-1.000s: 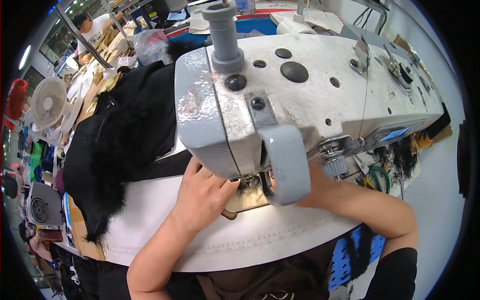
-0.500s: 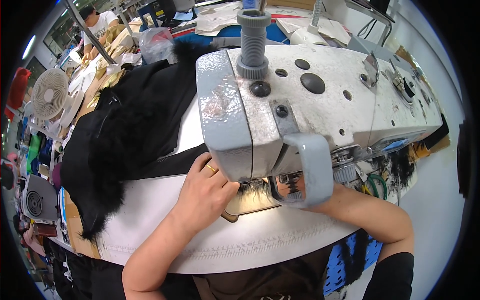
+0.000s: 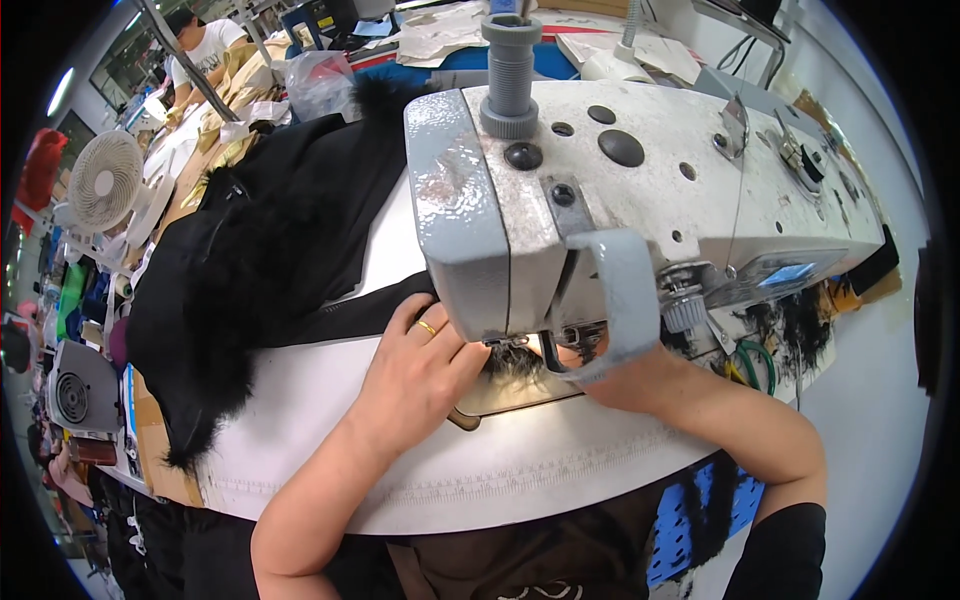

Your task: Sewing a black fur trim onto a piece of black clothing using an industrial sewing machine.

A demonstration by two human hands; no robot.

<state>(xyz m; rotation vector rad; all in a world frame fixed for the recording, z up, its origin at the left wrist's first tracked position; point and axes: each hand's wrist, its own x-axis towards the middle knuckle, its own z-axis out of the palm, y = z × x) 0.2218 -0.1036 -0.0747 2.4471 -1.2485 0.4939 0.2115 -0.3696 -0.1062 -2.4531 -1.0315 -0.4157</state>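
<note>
A grey-white sewing machine (image 3: 600,190) stands before me, with a light shining under its head. My left hand (image 3: 420,370), a gold ring on one finger, rests left of the needle area. Its fingers are bent and closed on the end of a black fabric strip (image 3: 370,312), which runs from the black fur-trimmed garment (image 3: 240,270) heaped at left. Dark fur (image 3: 515,362) shows under the machine head, on the metal plate (image 3: 510,395). My right hand (image 3: 625,378) reaches in from the right, behind the grey guard (image 3: 640,290), which hides most of its fingers.
Green-handled scissors (image 3: 750,365) and black fur scraps (image 3: 800,325) lie to the right of the machine. A white fan (image 3: 105,180) stands at far left, near a clear plastic bag (image 3: 318,85). Farther back, a person (image 3: 205,55) works at a fabric-covered table.
My right hand has shifted left toward the needle area, and more of it shows beside the guard. My left hand stays by the strip. The view has shifted slightly.
</note>
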